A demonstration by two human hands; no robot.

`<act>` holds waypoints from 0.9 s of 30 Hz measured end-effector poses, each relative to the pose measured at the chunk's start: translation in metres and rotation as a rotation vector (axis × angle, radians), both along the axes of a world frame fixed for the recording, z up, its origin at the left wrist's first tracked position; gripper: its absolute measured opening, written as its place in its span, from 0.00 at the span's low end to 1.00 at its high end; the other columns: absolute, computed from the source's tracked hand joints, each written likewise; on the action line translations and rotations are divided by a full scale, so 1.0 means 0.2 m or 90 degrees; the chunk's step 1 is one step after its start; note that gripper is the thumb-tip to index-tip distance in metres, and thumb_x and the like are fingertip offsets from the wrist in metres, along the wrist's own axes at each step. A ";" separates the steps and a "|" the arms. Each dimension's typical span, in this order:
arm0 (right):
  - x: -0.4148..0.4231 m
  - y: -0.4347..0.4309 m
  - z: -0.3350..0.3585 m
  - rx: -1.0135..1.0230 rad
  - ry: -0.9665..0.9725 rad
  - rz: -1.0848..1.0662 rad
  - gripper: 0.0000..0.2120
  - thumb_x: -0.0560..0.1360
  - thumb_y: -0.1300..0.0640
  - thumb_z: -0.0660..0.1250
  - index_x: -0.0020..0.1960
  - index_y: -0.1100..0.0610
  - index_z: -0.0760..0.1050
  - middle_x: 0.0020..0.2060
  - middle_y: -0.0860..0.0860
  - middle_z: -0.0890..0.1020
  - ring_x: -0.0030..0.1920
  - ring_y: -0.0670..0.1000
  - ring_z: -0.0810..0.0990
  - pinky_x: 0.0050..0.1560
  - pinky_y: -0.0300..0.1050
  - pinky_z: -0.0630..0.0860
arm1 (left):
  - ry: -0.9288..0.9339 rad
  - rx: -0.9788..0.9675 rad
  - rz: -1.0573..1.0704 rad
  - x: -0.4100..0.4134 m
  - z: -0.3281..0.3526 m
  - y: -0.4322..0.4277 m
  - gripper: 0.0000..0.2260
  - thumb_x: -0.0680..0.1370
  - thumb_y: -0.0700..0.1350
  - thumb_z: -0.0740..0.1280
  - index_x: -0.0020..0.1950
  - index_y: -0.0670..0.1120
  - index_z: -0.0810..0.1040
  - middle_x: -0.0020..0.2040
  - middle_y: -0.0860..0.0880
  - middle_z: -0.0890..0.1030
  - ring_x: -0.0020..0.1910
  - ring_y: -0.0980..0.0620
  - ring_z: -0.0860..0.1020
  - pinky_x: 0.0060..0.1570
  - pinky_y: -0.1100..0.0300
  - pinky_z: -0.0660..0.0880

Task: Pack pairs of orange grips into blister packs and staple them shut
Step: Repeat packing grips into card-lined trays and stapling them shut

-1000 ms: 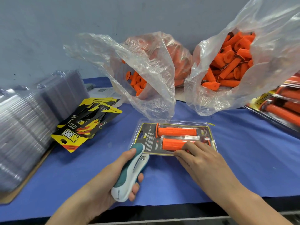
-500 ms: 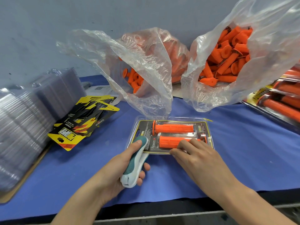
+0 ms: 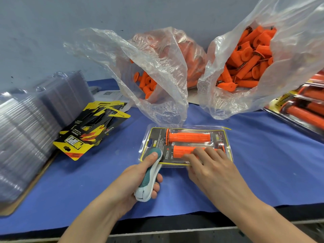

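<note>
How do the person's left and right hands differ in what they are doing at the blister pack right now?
The left hand grips the stapler, fingers curled round it; the right hand holds nothing, its fingers straight. The left hand sets the stapler's nose at the near left corner of the blister pack; the right hand rests on the pack over the nearer orange grip. Both work on the same pack.
</note>
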State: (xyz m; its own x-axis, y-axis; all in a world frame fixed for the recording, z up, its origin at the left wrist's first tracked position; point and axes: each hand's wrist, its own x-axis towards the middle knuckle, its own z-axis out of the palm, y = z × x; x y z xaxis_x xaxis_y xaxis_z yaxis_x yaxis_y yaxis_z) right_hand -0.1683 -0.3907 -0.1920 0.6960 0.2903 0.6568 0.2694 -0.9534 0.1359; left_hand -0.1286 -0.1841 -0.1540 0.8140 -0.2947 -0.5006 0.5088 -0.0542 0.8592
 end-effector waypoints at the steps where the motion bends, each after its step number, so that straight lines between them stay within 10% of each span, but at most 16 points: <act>1: 0.01 0.03 0.01 0.014 -0.003 -0.006 0.16 0.69 0.59 0.73 0.56 0.53 0.79 0.47 0.51 0.80 0.45 0.56 0.78 0.44 0.51 0.73 | -0.003 -0.003 0.001 0.00 0.00 0.00 0.25 0.68 0.62 0.71 0.49 0.40 0.80 0.37 0.42 0.79 0.28 0.48 0.75 0.25 0.60 0.74; 5: 0.08 0.19 0.03 -0.051 0.037 0.027 0.25 0.71 0.55 0.70 0.67 0.55 0.73 0.59 0.52 0.78 0.55 0.57 0.78 0.52 0.53 0.74 | -0.033 -0.003 -0.009 -0.02 0.01 -0.02 0.22 0.72 0.61 0.69 0.44 0.41 0.80 0.36 0.42 0.78 0.27 0.48 0.75 0.26 0.59 0.73; 17: 0.20 0.26 0.03 -0.055 0.055 0.090 0.10 0.73 0.58 0.68 0.55 0.53 0.77 0.44 0.48 0.78 0.44 0.52 0.77 0.49 0.49 0.73 | -0.005 -0.029 0.029 -0.02 0.01 -0.02 0.19 0.78 0.56 0.66 0.45 0.39 0.77 0.32 0.43 0.75 0.24 0.49 0.73 0.21 0.61 0.72; 27: 0.20 0.22 -0.01 -0.058 0.028 0.036 0.26 0.74 0.59 0.65 0.71 0.60 0.70 0.57 0.51 0.80 0.55 0.55 0.79 0.55 0.51 0.72 | 0.055 -0.076 -0.087 -0.02 0.06 0.05 0.20 0.75 0.62 0.68 0.49 0.45 0.80 0.37 0.41 0.77 0.28 0.47 0.74 0.25 0.60 0.73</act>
State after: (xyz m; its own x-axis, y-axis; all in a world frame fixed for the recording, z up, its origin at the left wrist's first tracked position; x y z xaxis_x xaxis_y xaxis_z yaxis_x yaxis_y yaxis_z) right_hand -0.1293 -0.3463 -0.1937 0.7048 0.3866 0.5948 0.3295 -0.9209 0.2081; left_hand -0.1318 -0.1740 -0.1422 0.7176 -0.4611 -0.5220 0.5763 -0.0278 0.8168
